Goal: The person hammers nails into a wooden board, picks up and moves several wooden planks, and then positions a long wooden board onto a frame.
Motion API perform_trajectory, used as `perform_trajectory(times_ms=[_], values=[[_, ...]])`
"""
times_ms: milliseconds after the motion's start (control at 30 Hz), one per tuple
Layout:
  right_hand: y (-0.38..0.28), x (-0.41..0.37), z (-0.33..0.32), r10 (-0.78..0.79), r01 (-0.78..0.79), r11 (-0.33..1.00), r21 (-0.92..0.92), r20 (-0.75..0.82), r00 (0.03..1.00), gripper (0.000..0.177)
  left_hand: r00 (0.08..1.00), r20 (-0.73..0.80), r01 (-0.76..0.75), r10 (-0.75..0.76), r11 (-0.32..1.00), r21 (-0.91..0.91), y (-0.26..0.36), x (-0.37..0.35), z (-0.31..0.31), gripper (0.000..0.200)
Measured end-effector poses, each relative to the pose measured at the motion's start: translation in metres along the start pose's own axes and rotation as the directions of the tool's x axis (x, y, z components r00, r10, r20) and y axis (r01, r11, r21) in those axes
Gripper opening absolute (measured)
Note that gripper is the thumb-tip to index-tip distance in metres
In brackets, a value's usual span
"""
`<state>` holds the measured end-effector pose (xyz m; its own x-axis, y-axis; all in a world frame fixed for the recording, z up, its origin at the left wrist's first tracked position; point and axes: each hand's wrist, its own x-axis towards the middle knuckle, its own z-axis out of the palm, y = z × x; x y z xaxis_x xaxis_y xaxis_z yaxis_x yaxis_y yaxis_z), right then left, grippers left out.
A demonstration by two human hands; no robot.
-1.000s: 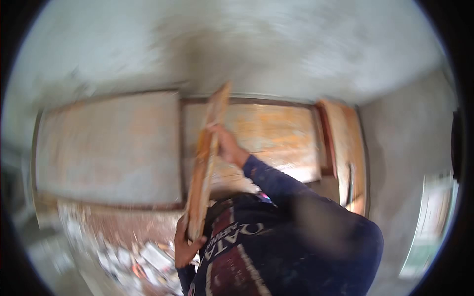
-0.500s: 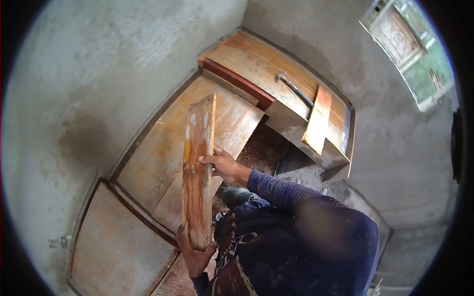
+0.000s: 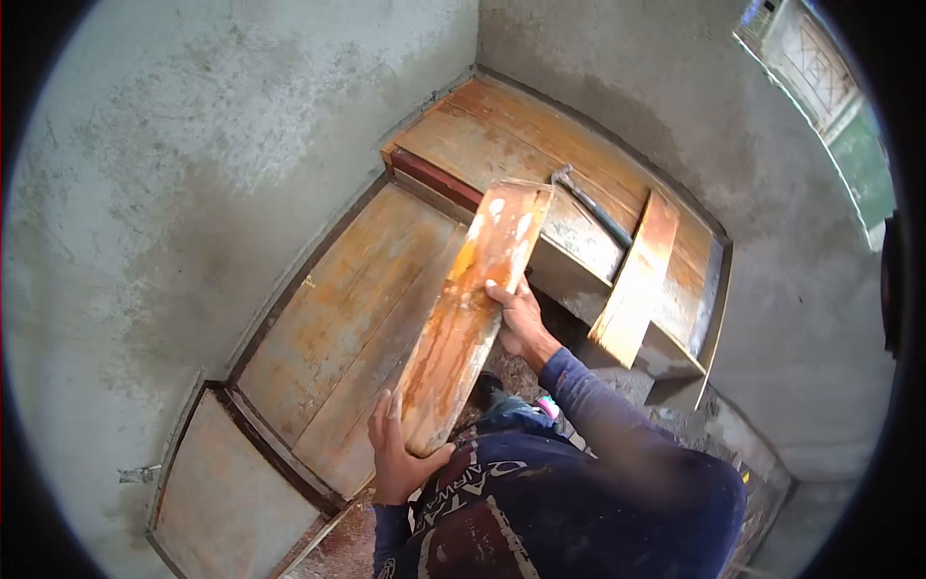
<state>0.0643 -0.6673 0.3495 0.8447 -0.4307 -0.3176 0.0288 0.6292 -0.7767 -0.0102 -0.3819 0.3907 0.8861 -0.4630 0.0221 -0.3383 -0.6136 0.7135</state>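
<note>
Plank [image 3: 468, 309] tilts over the wooden panels [image 3: 328, 318], left hand [image 3: 394, 458] cupping its lower end, right hand [image 3: 521, 318] clasping its edge, both grips clenched, likely for balance.

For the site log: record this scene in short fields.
held: long orange-stained wooden plank, tilted
left hand: grips the plank's lower end
right hand: grips its right edge, midway
beneath: worn wooden floor panels, beside grey concrete wall
nearby: dark metal bar tool lying on upper panel; shorter wooden board leaning
</note>
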Motion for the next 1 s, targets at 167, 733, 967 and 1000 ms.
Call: perform_trajectory(times_ms=[167, 733, 967, 1000], values=[[-0.034, 0.044, -0.06, 0.039, -0.037, 0.999, 0.031, -0.043, 0.998, 0.05, 1.0, 0.012, 0.027, -0.026, 0.999, -0.038, 0.04, 0.045, 0.051, 0.107], [-0.1, 0.114, -0.113, 0.044, -0.026, 0.997, 0.067, -0.277, 0.96, 0.047, 0.984, -0.043, 0.161, -0.17, 0.974, -0.162, 0.057, 0.084, 0.081, 0.09], [-0.155, 0.094, -0.152, -0.207, 0.158, 0.977, -0.143, -0.448, 0.87, 0.033, 0.977, 0.206, 0.126, -0.053, 0.924, -0.361, 0.059, 0.111, 0.112, 0.081], [-0.157, 0.099, -0.179, -0.224, 0.164, 0.971, -0.174, -0.42, 0.88, 0.034, 0.971, 0.239, 0.096, -0.003, 0.921, -0.377, 0.076, 0.121, 0.106, 0.073]])
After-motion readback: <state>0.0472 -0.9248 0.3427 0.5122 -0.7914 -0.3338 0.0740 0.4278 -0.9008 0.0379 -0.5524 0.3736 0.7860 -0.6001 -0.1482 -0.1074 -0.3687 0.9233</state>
